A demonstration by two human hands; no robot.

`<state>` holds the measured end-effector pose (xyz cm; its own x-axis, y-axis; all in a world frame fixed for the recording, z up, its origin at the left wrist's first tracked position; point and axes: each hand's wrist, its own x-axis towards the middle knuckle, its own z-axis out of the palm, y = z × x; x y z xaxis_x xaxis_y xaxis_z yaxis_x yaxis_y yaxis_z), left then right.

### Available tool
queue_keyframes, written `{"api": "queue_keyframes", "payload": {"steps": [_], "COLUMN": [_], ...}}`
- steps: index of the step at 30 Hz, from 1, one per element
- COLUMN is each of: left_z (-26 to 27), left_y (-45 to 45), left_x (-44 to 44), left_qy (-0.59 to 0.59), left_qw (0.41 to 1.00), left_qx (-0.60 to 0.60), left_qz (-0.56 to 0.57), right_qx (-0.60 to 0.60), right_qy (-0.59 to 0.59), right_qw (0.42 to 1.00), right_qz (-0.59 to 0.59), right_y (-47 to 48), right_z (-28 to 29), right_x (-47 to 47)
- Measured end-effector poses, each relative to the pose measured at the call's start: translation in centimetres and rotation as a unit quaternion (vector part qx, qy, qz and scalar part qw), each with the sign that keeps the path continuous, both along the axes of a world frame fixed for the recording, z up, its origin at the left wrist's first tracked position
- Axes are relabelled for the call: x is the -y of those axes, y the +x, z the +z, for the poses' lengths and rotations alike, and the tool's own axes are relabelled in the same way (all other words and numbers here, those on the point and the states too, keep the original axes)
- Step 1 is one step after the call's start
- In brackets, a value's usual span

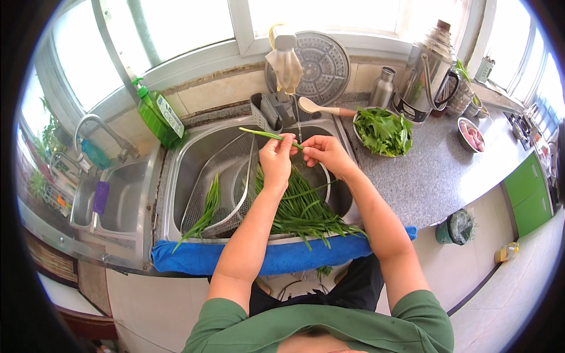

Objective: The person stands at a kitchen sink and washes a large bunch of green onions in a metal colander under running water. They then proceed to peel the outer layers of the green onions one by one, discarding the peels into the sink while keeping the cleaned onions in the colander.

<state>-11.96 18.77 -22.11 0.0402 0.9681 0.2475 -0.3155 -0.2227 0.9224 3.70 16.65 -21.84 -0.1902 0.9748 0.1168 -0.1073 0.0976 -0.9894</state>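
Observation:
Both hands are raised over a steel double-bowl sink (173, 207), under a thin stream of water from the tap (286, 40). My left hand (277, 159) pinches a green stalk (260, 132), likely garlic chive or scallion, between thumb and fingers. On the same stalk, toward its other end, the fingertips of my right hand (324, 152) close. Beneath my hands a large pile of long green stalks (304, 205) spreads over the right bowl and the sink's front edge. A smaller bunch (209, 203) lies in a wire mesh basket (229, 154) on the left.
A rolled blue towel (190, 258) lines the front edge. Behind stand a green soap bottle (161, 117), a steamer plate (318, 66) and a pale spoon (318, 106). Rightward are a bowl of leafy greens (383, 132), a steel flask (383, 86), a thermos (426, 75) and a meat bowl (461, 140).

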Motion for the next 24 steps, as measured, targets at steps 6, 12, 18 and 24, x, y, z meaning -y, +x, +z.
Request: {"api": "queue_keyframes", "payload": {"steps": [6, 12, 18, 24], "left_z": [0.1, 0.5, 0.1, 0.2], "left_y": [-0.3, -0.5, -0.3, -0.9], "left_x": [-0.2, -0.3, -0.2, -0.7], "left_qy": [-0.01, 0.01, -0.029, 0.002], "left_qw": [0.998, 0.997, 0.999, 0.995], "left_qx": [0.039, 0.036, 0.019, 0.029], "left_qz": [0.041, 0.064, 0.021, 0.1], "right_qx": [0.053, 0.059, 0.067, 0.083], "right_qy": [0.018, 0.052, 0.045, 0.035], "right_qw": [0.997, 0.996, 0.996, 0.994], "right_qz": [-0.046, -0.033, -0.041, -0.055], "right_y": [0.6, -0.3, 0.3, 0.5], "right_z": [-1.0, -0.9, -1.3, -1.0], "right_x": [-0.2, -0.7, -0.8, -0.5]}}
